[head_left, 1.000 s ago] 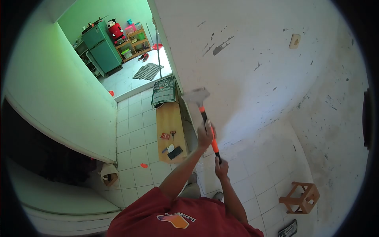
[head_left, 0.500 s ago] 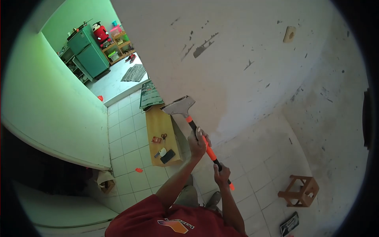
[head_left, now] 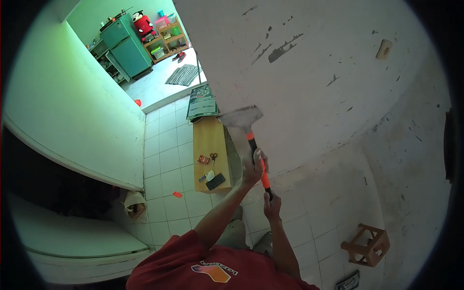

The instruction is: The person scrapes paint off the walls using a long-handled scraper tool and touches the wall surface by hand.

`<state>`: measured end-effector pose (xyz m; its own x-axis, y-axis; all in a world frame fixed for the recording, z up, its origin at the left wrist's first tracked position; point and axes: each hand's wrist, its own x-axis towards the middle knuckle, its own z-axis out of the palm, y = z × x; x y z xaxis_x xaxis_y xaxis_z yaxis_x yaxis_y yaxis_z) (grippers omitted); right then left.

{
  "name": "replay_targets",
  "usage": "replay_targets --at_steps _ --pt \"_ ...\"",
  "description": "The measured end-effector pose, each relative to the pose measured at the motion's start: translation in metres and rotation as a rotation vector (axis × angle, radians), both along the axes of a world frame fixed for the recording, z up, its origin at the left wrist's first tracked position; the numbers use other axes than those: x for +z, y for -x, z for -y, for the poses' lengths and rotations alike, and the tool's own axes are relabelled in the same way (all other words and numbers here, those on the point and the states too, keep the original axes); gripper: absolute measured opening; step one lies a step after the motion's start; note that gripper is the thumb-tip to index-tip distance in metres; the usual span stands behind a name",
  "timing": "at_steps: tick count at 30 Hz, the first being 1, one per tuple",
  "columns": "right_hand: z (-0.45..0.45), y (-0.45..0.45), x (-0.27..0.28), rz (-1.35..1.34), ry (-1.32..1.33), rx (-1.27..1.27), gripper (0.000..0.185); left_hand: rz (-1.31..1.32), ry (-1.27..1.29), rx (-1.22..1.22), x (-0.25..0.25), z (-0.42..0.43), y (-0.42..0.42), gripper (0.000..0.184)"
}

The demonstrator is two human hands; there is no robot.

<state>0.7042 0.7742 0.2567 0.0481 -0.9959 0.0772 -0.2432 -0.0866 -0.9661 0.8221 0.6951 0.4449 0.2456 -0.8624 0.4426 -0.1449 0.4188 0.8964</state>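
A long-handled scraper (head_left: 265, 175) with a wide metal head and an orange and black handle is held in both hands, head upward. My left hand (head_left: 254, 167) wraps round the upper handle, below the head. Lower down, my right hand (head_left: 272, 206) is closed round the handle's end, which it hides. The scraper head (head_left: 241, 117) is at the pale wall (head_left: 309, 106), its left end near the wall's edge. Whether the blade touches the wall I cannot tell. Dark bare patches (head_left: 285, 48) mark the wall above.
A wooden bench (head_left: 208, 140) beside the wall bears scissors (head_left: 213, 157), a red box (head_left: 203, 160), a dark phone-like object (head_left: 215, 181) and newspaper (head_left: 202, 102). A stool (head_left: 367, 245) stands at lower right. Through the doorway are a green fridge (head_left: 126, 48) and a striped mat (head_left: 183, 75).
My view has turned, so the room appears shifted right. The scraper and both hands have moved up in view, and the handle stands steeper. The orange handle end, visible before, is now hidden.
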Motion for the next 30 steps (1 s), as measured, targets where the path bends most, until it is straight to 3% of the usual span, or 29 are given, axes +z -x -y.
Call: replay_targets --at_steps 3,6,8,10,13,15,17,19,21,23,25,27,29,30 --pt "-0.002 0.001 0.001 0.008 0.010 0.015 0.036 0.026 -0.033 0.035 -0.008 -0.004 0.000 0.043" --pt "0.007 -0.005 0.048 0.042 0.039 -0.018 0.036 0.021 0.040 0.004 0.046 0.006 -0.001 0.043" --pt "0.000 -0.002 0.044 -0.002 0.033 -0.019 0.037 -0.021 0.049 0.005 0.043 0.004 -0.001 0.044" --pt "-0.009 0.008 0.023 -0.062 -0.017 -0.034 0.043 0.005 0.034 0.011 0.007 -0.002 0.002 0.044" --pt "-0.057 0.051 -0.069 -0.228 -0.127 -0.073 0.056 0.167 -0.120 -0.005 -0.102 -0.025 0.010 0.039" --pt "-0.101 0.107 -0.109 -0.310 -0.268 -0.116 0.064 0.627 -0.313 -0.082 -0.218 -0.032 0.000 0.032" --pt "-0.150 0.167 -0.123 -0.422 -0.386 -0.223 0.069 0.587 -0.902 -0.702 -0.219 -0.065 -0.011 0.029" --pt "-0.204 0.230 -0.145 -0.508 -0.612 -0.208 0.071 0.645 -1.058 -0.870 -0.219 -0.094 -0.013 0.039" --pt "-0.267 0.280 -0.158 -0.578 -0.766 -0.241 0.078 0.364 -1.143 -0.757 -0.251 -0.118 -0.037 0.045" --pt "-0.323 0.321 -0.183 -0.562 -0.952 -0.232 0.086 -0.315 -1.266 -0.515 -0.310 -0.135 -0.084 0.043" --pt "-0.402 0.350 -0.285 -0.663 -0.837 -0.431 0.069 -0.141 -1.195 0.025 -0.277 -0.185 -0.082 0.043" --pt "-0.435 0.363 -0.262 -0.314 -1.172 -0.479 0.064 -0.248 -1.244 0.233 -0.318 -0.228 -0.121 0.043" --pt "-0.473 0.363 -0.263 -0.261 -1.242 -0.567 0.057 -0.061 -1.324 0.201 -0.303 -0.272 -0.118 0.040" --pt "-0.483 0.360 -0.270 -0.218 -1.272 -0.639 0.050 -0.119 -1.367 0.174 -0.299 -0.289 -0.115 0.038"
